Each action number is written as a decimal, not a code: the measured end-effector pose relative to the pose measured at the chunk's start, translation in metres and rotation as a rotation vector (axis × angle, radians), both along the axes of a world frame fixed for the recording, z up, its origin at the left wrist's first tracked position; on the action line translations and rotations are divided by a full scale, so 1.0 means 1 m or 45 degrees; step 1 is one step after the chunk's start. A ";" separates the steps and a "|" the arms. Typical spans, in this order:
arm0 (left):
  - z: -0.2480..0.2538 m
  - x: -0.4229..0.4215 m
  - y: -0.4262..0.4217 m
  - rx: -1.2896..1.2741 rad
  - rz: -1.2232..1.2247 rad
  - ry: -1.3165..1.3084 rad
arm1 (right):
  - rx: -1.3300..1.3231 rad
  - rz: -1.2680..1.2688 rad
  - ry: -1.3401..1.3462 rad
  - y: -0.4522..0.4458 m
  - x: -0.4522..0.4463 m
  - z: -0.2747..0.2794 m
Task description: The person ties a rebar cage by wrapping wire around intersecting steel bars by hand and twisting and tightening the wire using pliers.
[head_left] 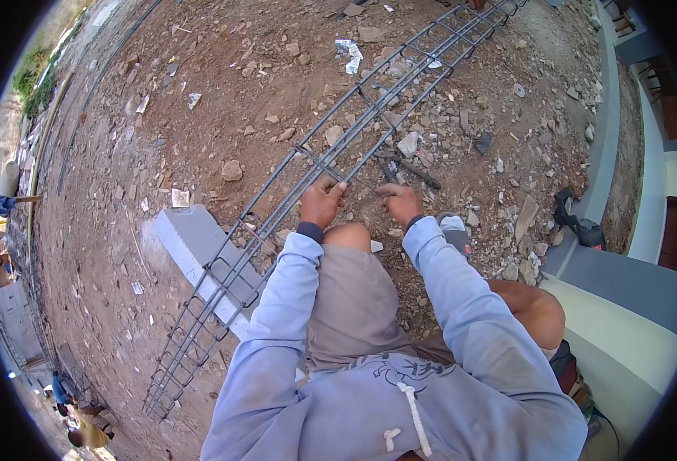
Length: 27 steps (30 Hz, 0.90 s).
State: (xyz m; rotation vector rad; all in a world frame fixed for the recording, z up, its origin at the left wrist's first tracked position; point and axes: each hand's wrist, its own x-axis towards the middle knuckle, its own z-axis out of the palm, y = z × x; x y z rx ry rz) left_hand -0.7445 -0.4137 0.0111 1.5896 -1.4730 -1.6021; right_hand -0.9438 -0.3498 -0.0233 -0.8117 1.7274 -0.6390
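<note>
A long cage of steel bars with stirrups (235,265) runs diagonally from the lower left to the top right. My left hand (323,203) is closed at the cage's near edge, its fingers on a bar and a stirrup beside my knee. To its right, my right hand (401,203) has its fingers pinched together, with what looks like a thin wire between the two hands. Pliers-like tool handles (423,173) lie on the dirt just beyond my right hand.
A grey block (200,230) lies under the cage at the left. Stones and rubble (407,144) cover the dirt. A low wall (622,292) stands at the right, with a black object (582,224) beside it. Another person (89,434) is at the lower left.
</note>
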 end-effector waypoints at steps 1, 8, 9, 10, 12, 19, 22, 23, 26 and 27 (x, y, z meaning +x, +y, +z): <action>-0.001 0.000 0.001 -0.027 0.045 0.012 | -0.009 -0.030 -0.053 -0.003 0.007 0.002; 0.000 -0.005 0.009 -0.244 0.226 0.027 | -0.158 -0.157 -0.226 -0.025 0.038 -0.003; 0.001 -0.006 0.010 -0.271 0.242 0.025 | -0.190 -0.137 -0.232 -0.027 0.041 -0.006; 0.000 -0.005 0.009 -0.283 0.246 0.010 | -0.224 -0.118 -0.236 -0.029 0.043 -0.008; 0.000 -0.005 0.009 -0.309 0.252 -0.016 | -0.201 -0.103 -0.200 -0.030 0.044 -0.006; 0.016 -0.010 0.011 -0.212 0.290 0.120 | -0.188 -0.003 -0.053 -0.034 0.045 0.001; 0.003 -0.006 0.008 -0.180 0.259 0.240 | -0.254 0.189 0.291 -0.035 0.046 0.023; 0.000 -0.005 0.007 -0.168 0.242 0.234 | -0.265 0.192 0.331 -0.035 0.047 0.031; -0.002 -0.004 0.006 -0.149 0.218 0.236 | -0.357 0.206 0.509 -0.031 0.055 0.041; -0.001 -0.004 0.006 -0.144 0.217 0.241 | -0.424 0.213 0.605 -0.030 0.058 0.041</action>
